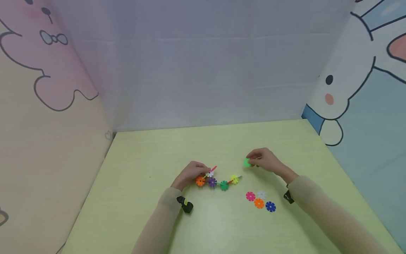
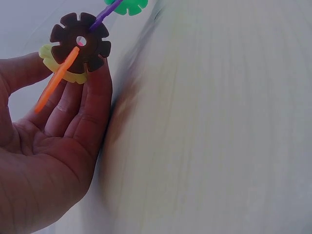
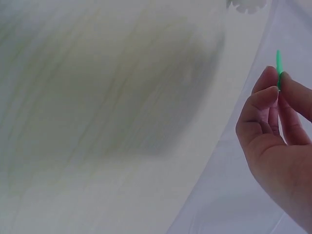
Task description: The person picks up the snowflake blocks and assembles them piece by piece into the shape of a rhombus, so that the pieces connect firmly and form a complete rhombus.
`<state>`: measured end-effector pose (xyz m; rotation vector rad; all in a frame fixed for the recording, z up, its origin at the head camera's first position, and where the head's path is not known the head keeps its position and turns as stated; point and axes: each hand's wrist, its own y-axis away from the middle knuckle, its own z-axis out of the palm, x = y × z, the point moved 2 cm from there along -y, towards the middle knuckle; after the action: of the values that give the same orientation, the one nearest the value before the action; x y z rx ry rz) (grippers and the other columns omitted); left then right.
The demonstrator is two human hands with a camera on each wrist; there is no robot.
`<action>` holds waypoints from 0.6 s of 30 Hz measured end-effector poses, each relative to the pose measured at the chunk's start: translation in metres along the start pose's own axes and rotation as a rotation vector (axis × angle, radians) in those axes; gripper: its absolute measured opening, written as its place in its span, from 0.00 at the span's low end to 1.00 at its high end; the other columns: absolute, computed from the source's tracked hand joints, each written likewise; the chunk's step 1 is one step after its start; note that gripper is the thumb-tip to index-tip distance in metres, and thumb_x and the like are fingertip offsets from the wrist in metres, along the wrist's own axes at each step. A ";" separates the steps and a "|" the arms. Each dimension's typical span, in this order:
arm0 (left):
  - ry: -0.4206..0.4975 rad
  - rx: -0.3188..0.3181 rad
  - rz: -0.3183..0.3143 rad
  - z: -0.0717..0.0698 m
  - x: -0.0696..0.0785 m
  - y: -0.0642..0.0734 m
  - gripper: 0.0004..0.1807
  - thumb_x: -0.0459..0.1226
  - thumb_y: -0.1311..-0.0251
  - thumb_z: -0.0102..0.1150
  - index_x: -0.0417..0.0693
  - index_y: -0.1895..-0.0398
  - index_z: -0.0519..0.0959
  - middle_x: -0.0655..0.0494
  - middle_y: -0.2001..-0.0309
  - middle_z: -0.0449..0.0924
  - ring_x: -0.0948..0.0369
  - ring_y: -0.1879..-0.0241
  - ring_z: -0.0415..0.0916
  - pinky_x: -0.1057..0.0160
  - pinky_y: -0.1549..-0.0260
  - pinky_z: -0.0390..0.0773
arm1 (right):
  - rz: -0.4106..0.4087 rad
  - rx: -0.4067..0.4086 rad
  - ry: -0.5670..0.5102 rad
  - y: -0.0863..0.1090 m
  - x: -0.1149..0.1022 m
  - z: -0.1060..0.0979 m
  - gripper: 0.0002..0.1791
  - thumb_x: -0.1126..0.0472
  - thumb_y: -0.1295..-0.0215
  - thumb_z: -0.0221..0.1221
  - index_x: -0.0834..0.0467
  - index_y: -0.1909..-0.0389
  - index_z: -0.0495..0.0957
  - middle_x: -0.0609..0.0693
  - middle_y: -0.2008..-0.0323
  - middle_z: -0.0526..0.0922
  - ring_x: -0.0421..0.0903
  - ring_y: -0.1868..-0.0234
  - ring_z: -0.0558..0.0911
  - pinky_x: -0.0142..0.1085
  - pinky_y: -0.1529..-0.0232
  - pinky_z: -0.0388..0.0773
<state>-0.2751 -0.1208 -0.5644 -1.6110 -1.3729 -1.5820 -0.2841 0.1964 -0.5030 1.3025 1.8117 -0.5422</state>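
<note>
In the head view my left hand (image 1: pixel 189 175) grips one end of a chain of notched plastic discs. Along that chain run an orange disc (image 1: pixel 200 181), a purple disc (image 1: pixel 212 182), a green disc (image 1: pixel 224 186) and a yellow disc (image 1: pixel 234 179), with others edge-on between them. In the left wrist view, thumb and fingers pinch a yellow disc (image 2: pixel 47 59) beside a dark disc (image 2: pixel 78 29); an orange disc (image 2: pixel 54 83) is slotted in edge-on. To the right, my right hand (image 1: pixel 267 161) pinches a single light green disc (image 1: pixel 246 162), seen edge-on in the right wrist view, apart from the chain.
Four-sided grouping aside, loose discs lie together nearer me on the right: pink (image 1: pixel 250 196), white (image 1: pixel 261 195), orange (image 1: pixel 258 204) and blue (image 1: pixel 270 206). The pale table (image 1: pixel 127 197) meets a white curtain (image 1: pixel 203 70) at the back and printed cloths at both sides.
</note>
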 end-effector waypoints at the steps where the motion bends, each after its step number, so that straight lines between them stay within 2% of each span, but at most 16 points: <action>1: 0.003 0.001 0.000 0.000 -0.001 -0.001 0.13 0.43 0.41 0.63 0.40 0.68 0.85 0.54 0.70 0.79 0.60 0.70 0.69 0.62 0.68 0.71 | -0.001 -0.001 -0.008 -0.003 -0.002 0.002 0.10 0.63 0.37 0.62 0.63 0.57 0.81 0.53 0.68 0.82 0.56 0.66 0.82 0.49 0.63 0.78; 10: 0.013 -0.012 -0.005 -0.001 -0.002 -0.001 0.13 0.45 0.42 0.65 0.43 0.69 0.85 0.53 0.69 0.80 0.60 0.70 0.70 0.62 0.67 0.72 | 0.002 -0.033 -0.054 -0.021 -0.015 0.024 0.10 0.64 0.37 0.62 0.64 0.57 0.81 0.52 0.66 0.83 0.52 0.66 0.83 0.45 0.63 0.79; 18: 0.005 -0.007 -0.017 -0.001 0.000 0.000 0.13 0.44 0.42 0.64 0.43 0.69 0.85 0.53 0.71 0.79 0.60 0.72 0.70 0.64 0.70 0.71 | 0.014 -0.052 -0.048 -0.033 -0.026 0.041 0.09 0.65 0.37 0.62 0.63 0.56 0.81 0.51 0.65 0.83 0.48 0.66 0.83 0.41 0.64 0.79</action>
<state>-0.2756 -0.1211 -0.5640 -1.6026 -1.3835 -1.6010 -0.2960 0.1397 -0.5093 1.2562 1.7646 -0.5105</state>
